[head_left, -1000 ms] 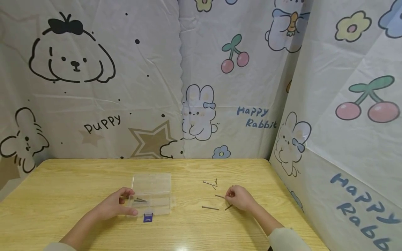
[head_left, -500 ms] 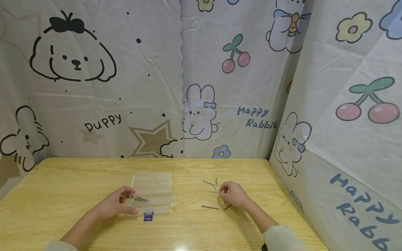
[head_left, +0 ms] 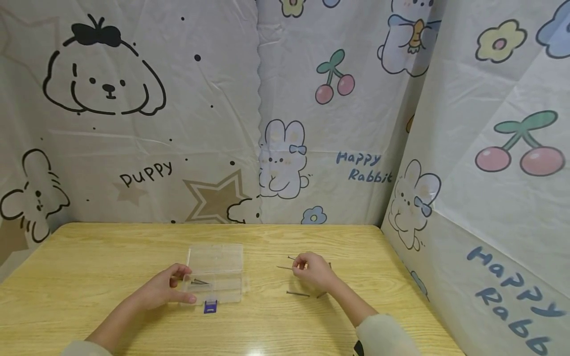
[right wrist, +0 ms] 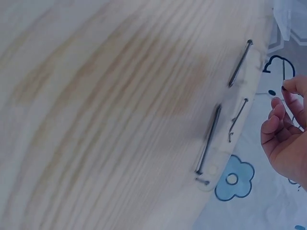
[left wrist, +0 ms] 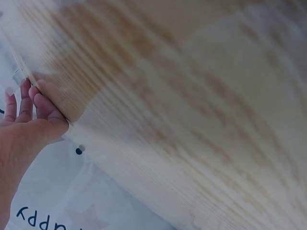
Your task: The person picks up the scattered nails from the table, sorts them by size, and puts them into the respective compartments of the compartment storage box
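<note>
A clear plastic box (head_left: 227, 258) lies with its lid back on the table, left of centre. My left hand (head_left: 165, 289) holds its left side, thumb at the front and fingers farther back. A few nails (head_left: 200, 282) sit in a front compartment, and a blue latch (head_left: 210, 307) hangs at the front edge. Between thumb and fingertips, my right hand (head_left: 313, 272) pinches a nail (head_left: 284, 267) that points left toward the box. That hand hovers over loose nails and partly hides them. In the right wrist view, several nails (right wrist: 209, 139) lie on the wood below the hand (right wrist: 290, 139).
The wooden table (head_left: 111, 257) has a nail (head_left: 297, 293) lying in front of the right hand. Printed cloth (head_left: 213, 123) hangs along the back edge, and another cloth wall (head_left: 490, 212) borders the right side.
My right hand has lifted the nail from among the loose ones and carried it left, toward the box. The left hand and the box have stayed in place.
</note>
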The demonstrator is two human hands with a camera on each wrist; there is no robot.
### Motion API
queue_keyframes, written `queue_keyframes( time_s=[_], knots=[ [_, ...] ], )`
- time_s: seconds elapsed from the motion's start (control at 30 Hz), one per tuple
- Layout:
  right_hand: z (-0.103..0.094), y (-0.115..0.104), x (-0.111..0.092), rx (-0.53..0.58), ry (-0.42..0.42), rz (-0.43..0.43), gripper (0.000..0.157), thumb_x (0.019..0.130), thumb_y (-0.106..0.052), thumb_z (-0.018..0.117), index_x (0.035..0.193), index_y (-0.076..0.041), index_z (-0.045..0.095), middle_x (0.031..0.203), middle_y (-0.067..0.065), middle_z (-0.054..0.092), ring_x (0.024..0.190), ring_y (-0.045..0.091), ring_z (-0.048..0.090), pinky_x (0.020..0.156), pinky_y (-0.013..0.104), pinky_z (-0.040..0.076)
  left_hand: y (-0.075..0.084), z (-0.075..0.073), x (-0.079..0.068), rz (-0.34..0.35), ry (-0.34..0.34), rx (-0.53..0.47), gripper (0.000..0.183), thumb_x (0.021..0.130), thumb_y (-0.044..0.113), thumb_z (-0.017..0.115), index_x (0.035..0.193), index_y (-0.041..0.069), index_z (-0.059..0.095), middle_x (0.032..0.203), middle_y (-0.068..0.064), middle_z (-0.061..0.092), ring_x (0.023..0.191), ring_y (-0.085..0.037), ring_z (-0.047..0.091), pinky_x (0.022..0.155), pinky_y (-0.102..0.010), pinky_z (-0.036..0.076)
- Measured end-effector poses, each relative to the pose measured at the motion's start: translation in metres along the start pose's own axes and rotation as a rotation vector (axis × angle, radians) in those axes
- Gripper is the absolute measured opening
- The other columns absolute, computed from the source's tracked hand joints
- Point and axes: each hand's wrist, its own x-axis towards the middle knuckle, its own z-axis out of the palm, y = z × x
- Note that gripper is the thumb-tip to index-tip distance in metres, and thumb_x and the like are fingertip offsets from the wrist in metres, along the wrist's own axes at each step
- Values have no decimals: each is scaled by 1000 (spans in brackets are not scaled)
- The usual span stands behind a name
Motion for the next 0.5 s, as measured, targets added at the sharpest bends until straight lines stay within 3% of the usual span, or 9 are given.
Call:
queue_keyframes(
  time_s=[0.5],
  knots=[
    [21, -27, 16, 50, -37, -35, 7, 86, -14, 60, 86, -9, 65, 82, 1, 54, 62, 8, 42, 53, 20, 38, 0, 0, -1, 17, -1, -10, 74, 74, 31, 79, 128, -3, 41, 126, -18, 49, 117, -35, 45, 100, -52, 39]
  ],
)
